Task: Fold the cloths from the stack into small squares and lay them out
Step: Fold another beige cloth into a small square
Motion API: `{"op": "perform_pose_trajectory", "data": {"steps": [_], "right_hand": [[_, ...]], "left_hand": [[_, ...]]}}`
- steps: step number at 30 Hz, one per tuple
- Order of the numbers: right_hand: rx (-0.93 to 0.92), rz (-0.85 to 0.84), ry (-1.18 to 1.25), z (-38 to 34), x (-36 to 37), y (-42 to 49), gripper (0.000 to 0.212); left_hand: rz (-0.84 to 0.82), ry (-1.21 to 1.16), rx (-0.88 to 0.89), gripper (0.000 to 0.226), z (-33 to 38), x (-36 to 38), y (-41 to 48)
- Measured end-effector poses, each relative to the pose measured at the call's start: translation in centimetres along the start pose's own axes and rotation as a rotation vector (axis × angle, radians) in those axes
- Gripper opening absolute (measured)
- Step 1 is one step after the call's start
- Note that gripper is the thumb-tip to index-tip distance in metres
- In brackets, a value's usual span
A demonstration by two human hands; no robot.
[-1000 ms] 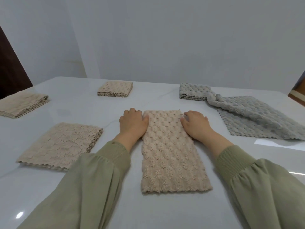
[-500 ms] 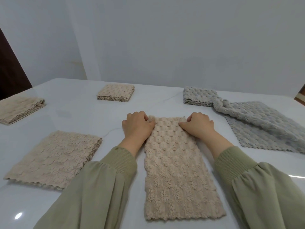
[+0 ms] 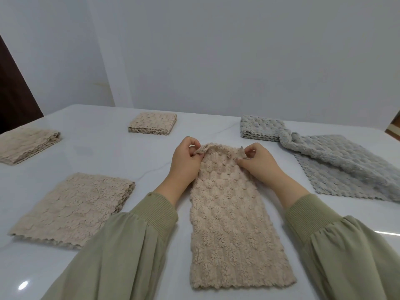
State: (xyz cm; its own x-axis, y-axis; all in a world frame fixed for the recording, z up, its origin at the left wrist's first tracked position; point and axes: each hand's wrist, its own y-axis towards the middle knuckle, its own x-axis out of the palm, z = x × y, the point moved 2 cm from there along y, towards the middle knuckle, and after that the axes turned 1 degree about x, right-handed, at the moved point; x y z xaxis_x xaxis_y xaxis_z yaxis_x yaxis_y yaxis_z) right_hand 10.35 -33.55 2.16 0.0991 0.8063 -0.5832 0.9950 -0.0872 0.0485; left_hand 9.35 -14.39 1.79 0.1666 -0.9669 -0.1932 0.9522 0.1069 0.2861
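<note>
A beige textured cloth (image 3: 229,224), folded into a long strip, lies lengthwise on the white table (image 3: 104,154) in front of me. My left hand (image 3: 186,163) pinches its far left corner and my right hand (image 3: 257,165) pinches its far right corner. The far edge is lifted slightly off the table and curls toward me. A small folded beige square (image 3: 152,123) sits at the far middle. A folded grey square (image 3: 259,127) lies at the far right.
A stack of beige cloths (image 3: 73,208) lies at the near left, and another folded beige pile (image 3: 26,146) at the far left edge. A loose grey cloth (image 3: 346,169) sprawls at the right, touching the grey square. A pale wall rises behind the table.
Both hands went from pressing flat beside the strip's far end to pinching its far corners, and the far edge has lifted off the table.
</note>
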Motion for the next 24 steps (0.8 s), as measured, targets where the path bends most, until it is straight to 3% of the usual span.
{"op": "perform_pose_trajectory", "data": {"steps": [6, 8, 11, 14, 18, 21, 24], "right_hand": [[0.051, -0.003, 0.590, -0.1, -0.8, 0.5, 0.042], [0.062, -0.050, 0.673, -0.4, -1.0, 0.5, 0.044], [0.074, -0.112, 0.566, -0.7, -1.2, 0.2, 0.032], [0.060, -0.094, 0.302, -0.8, -1.5, 0.1, 0.009], [0.027, -0.009, 0.016, -0.8, -2.0, 0.3, 0.013], [0.008, 0.034, 0.107, -1.0, -1.3, 0.2, 0.020], [-0.143, 0.243, 0.302, -2.3, -0.8, -0.8, 0.023]], "left_hand": [[0.025, -0.048, -0.022, 0.034, -0.3, -0.4, 0.0], [0.042, 0.007, -0.017, 0.041, -0.4, -0.5, 0.0], [0.073, 0.032, -0.057, 0.034, -0.6, -0.7, 0.1], [0.076, 0.003, -0.087, 0.020, -1.1, -0.7, 0.2], [0.164, 0.318, 0.034, 0.008, -0.3, -1.0, 0.0], [0.214, 0.334, 0.048, 0.011, 0.4, -0.7, -0.4], [0.281, 0.172, 0.102, 0.018, 1.1, -0.6, -0.6]]}}
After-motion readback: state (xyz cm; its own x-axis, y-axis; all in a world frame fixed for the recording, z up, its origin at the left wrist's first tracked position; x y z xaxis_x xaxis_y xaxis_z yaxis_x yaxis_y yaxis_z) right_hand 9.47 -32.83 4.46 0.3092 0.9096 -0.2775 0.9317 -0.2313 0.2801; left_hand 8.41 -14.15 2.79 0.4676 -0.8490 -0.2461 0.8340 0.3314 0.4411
